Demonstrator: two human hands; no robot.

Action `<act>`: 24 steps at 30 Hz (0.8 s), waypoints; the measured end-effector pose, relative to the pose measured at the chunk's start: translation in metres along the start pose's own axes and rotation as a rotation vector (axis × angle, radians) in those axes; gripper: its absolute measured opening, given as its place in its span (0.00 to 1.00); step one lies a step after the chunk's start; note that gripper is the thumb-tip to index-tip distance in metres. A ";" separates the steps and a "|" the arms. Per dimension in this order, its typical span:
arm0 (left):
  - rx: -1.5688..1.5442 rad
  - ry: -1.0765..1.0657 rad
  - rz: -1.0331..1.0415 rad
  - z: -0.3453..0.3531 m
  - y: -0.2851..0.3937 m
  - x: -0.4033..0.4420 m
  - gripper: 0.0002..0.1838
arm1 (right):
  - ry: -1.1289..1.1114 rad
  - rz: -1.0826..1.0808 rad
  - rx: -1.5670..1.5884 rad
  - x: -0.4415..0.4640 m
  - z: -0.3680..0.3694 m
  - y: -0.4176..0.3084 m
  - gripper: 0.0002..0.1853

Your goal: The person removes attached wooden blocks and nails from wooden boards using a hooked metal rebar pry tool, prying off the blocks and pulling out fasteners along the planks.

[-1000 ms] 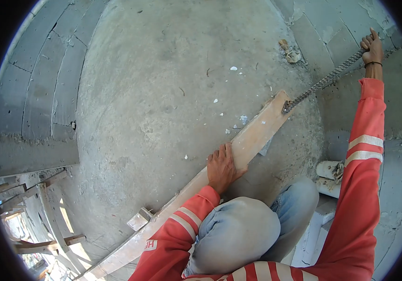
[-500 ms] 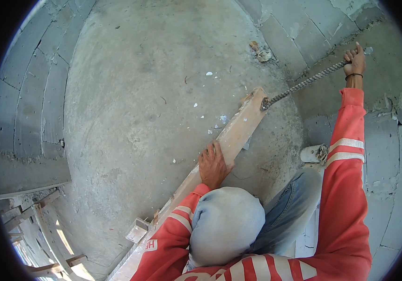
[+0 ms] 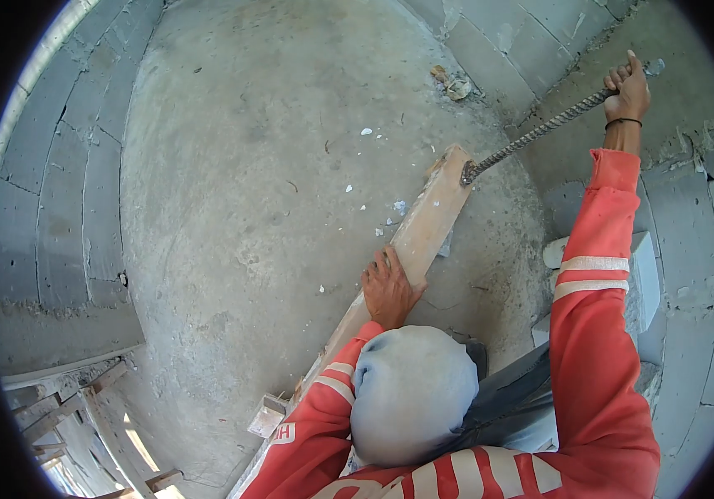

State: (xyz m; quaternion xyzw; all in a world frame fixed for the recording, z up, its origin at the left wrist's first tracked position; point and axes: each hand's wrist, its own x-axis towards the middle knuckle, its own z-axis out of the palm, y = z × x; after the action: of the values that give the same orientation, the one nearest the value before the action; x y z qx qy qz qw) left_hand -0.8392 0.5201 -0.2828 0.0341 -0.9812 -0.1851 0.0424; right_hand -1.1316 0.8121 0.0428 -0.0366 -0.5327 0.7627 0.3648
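Observation:
A long wooden plank (image 3: 425,218) runs diagonally from the lower left toward the upper right, partly hidden by my left sleeve. My left hand (image 3: 389,287) grips it near the middle, fingers over its left edge. High at the right, my right hand (image 3: 628,90) is wrapped around the upper part of a ribbed steel bar (image 3: 540,131), thumb pointing up. The bar slants down to the left, and its dark lower end meets the plank near the far end. The bar's other tip sticks out past my fist.
Grey block walls rise at the left (image 3: 61,191) and right (image 3: 685,241). White chips (image 3: 366,131) are scattered on the concrete floor (image 3: 232,208). Crumpled debris (image 3: 457,86) lies by the right wall. A small wood block (image 3: 267,416) sits beside the plank. Wooden framing (image 3: 107,432) stands at lower left.
The view has shifted slightly. My bent right leg has moved lower, uncovering a pale block beside my right sleeve. Both hands keep their holds on the plank and bar.

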 end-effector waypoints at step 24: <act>0.057 -0.030 -0.004 -0.012 0.012 -0.001 0.48 | 0.140 -0.059 0.217 -0.044 -0.055 -0.026 0.16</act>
State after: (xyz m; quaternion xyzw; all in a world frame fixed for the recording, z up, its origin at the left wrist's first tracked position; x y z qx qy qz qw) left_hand -0.8379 0.5266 -0.2671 0.0346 -0.9865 -0.1577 0.0261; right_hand -1.0616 0.8337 0.0266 -0.0344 -0.4210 0.8005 0.4252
